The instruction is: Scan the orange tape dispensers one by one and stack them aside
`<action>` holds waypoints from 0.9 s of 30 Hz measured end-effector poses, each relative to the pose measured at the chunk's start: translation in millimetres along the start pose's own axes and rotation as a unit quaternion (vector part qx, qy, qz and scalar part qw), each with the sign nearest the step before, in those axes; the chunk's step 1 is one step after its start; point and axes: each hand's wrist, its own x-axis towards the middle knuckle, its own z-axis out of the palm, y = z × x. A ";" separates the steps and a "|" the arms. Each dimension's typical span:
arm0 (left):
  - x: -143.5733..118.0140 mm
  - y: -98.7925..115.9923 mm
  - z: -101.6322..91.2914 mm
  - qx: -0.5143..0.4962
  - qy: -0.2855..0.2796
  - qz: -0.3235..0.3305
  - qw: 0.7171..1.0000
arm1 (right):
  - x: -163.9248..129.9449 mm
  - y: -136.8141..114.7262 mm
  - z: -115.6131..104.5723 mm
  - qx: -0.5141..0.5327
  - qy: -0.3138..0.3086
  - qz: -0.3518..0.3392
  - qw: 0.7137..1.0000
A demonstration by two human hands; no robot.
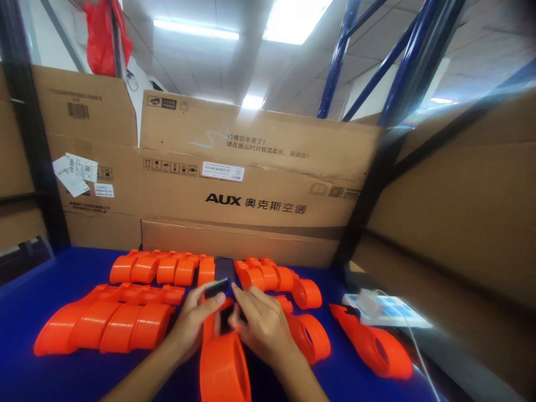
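Note:
My left hand (195,324) and my right hand (262,326) meet over an orange plastic housing (224,363) lying on the blue table (25,301) in front of me. The left hand's fingers pinch a small dark flat part (216,288) at the housing's far end. The right hand's fingers press on the same dark part and on the housing beside it. A dark rectangular piece (225,269) lies just beyond the hands, between the orange parts.
Rows of orange housings lie at the left (113,324), behind (163,268) and right (307,335), plus a single one (372,343). Cardboard boxes (251,184) wall the back and right. A white charger with cable (371,304) rests on a light device. Blue rack beams rise above.

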 end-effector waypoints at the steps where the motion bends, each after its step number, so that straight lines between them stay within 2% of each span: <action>1: -1.2 0.1 0.6 -0.007 -0.002 -0.008 1.000 | -0.7 -0.8 0.3 0.001 0.002 -0.004 1.000; 8: -4.0 1.1 1.4 -0.041 -0.010 -0.051 0.998 | -4.4 -5.0 1.6 0.000 0.010 -0.012 1.000; 14: -3.4 2.1 0.2 -0.021 0.009 -0.018 1.000 | -3.6 -2.0 1.2 0.032 0.020 -0.011 0.999; 21: -0.5 1.2 -3.5 0.029 -0.014 0.009 0.999 | 3.8 8.9 -10.2 0.138 0.004 0.010 0.990; 27: 5.5 -3.0 -5.0 0.088 -0.027 0.029 0.995 | 0.0 8.9 -5.5 0.130 -0.008 0.030 0.991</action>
